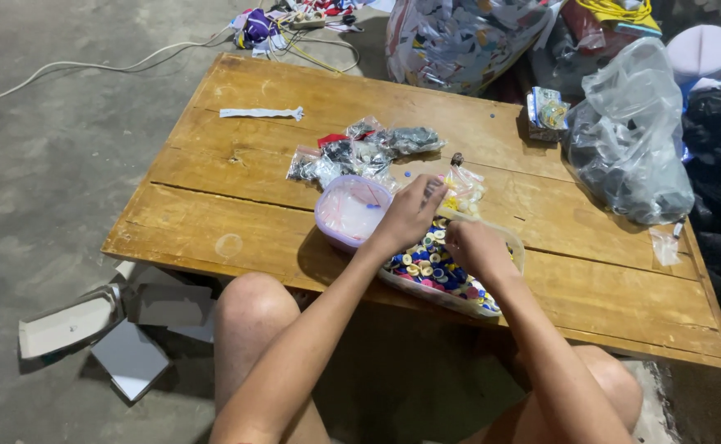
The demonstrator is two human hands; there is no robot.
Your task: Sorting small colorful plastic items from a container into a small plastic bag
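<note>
I sit at a low wooden table (237, 205). My left hand (410, 212) holds up a small clear plastic bag (462, 191) with yellowish pieces inside, its fingers pinched at the bag's mouth. My right hand (475, 247) rests closed over a clear container of colourful buttons (430, 271) at the table's front edge; whether it holds a button is hidden. An open round plastic tub (349, 212) with a pink rim stands just left of my left hand.
Several small clear bags of dark pieces (360, 152) lie behind the tub. A white strip (260, 113) lies at the far left. A large grey plastic bag (628, 140) sits at right. Cardboard boxes (105, 325) lie on the floor at left; cables (89, 66) run behind.
</note>
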